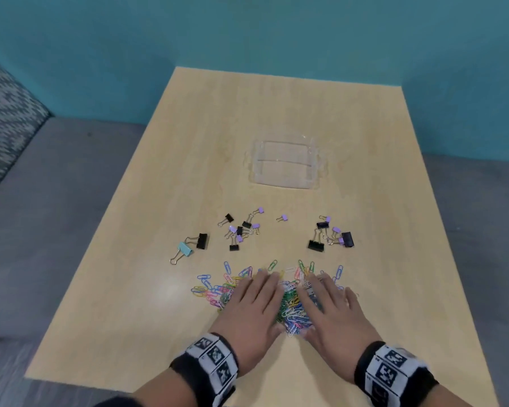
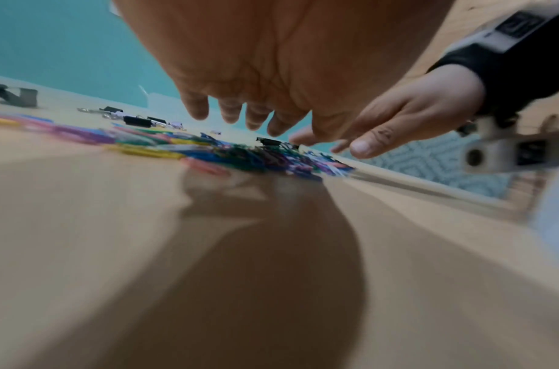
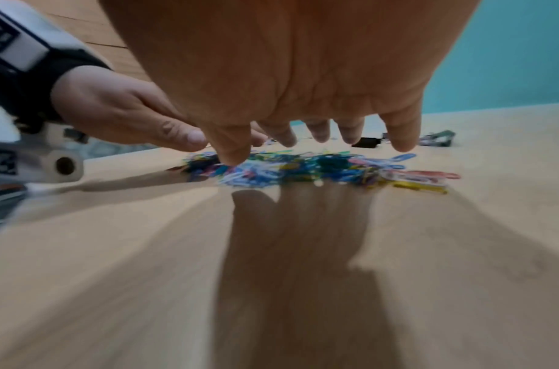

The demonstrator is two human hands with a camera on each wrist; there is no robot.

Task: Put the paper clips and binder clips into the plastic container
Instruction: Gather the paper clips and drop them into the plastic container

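Observation:
A heap of coloured paper clips (image 1: 291,311) lies near the table's front edge, also seen in the left wrist view (image 2: 240,152) and the right wrist view (image 3: 303,164). My left hand (image 1: 253,304) and right hand (image 1: 329,306) hover palm down over the heap, one at each side, fingers straight and spread, holding nothing. Beyond the heap lie binder clips: a black and purple cluster at centre left (image 1: 241,229), another at the right (image 1: 332,235), and a light blue one (image 1: 184,250) with a black one at the left. The clear plastic container (image 1: 285,164) stands empty farther back.
The light wooden table (image 1: 130,304) ends at a teal wall at the back. Grey floor lies to both sides. A patterned grey surface (image 1: 6,113) shows at the far left. Both wrists wear black bands with square markers.

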